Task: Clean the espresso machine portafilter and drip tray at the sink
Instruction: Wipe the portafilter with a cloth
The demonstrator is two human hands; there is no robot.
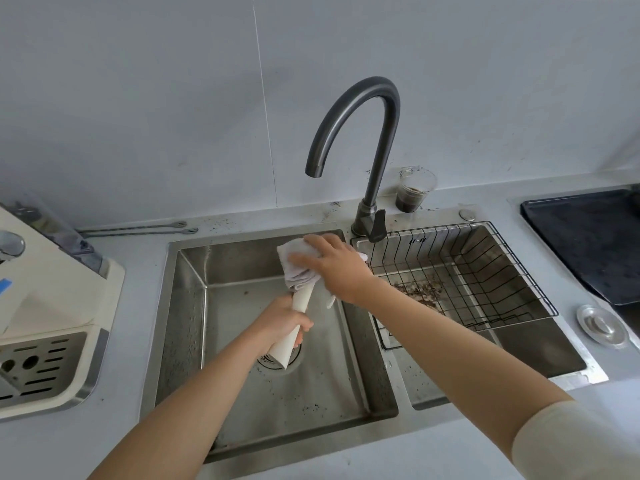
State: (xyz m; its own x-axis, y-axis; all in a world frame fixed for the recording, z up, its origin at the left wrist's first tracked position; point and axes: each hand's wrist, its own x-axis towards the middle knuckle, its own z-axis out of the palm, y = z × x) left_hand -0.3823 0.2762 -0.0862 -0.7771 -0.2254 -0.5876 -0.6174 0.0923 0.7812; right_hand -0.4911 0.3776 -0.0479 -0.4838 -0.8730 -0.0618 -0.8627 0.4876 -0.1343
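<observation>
Over the left basin of the steel sink (187, 327), my left hand (284, 320) grips the cream handle of the portafilter (302, 299), which points up and away. The portafilter's head is hidden under a white cloth (294, 268). My right hand (332, 265) presses that cloth around the head. The espresso machine (52, 306) stands on the counter at the left, with its slotted metal drip tray (38, 368) in place at its base.
A dark gooseneck faucet (374, 150) rises behind the sink, with no water running. The right basin holds a black wire basket (485, 271) with coffee grounds beneath it. A plastic cup of dark liquid (414, 192), a black tray (588, 237) and a round metal sink strainer lid (602, 325) sit to the right.
</observation>
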